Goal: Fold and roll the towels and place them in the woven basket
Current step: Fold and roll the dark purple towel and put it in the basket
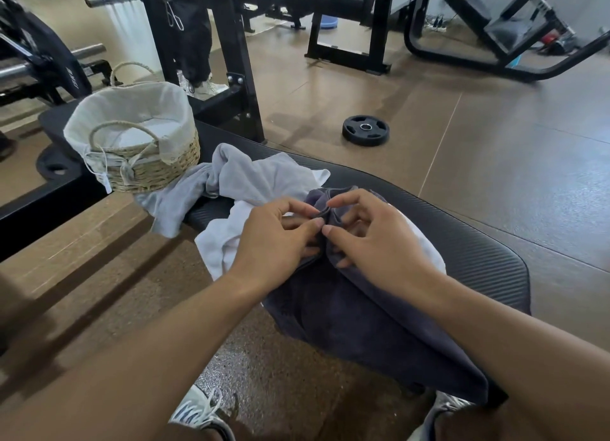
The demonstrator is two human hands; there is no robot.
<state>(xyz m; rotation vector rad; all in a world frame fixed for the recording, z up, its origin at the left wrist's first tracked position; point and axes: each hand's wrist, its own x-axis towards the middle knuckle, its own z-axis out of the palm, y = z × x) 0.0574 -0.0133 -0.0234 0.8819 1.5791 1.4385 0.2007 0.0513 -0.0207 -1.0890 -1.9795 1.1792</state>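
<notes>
Under both hands (274, 239): towel's (356, 315) edge hidden.

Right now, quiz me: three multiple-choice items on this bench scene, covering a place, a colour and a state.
1. Where does the woven basket stand?
A. on the bench's far end
B. on the floor
C. on a shelf

2. What colour is the towel in both hands?
A. white
B. dark purple-grey
C. red

3. How is the basket?
A. full of rolls
B. tipped over
C. upright, no towel visible inside

Key: 1 A, it sits on the black bench. 2 B, the left hand and right hand pinch the dark towel. 3 C, only its pale liner shows.
</notes>
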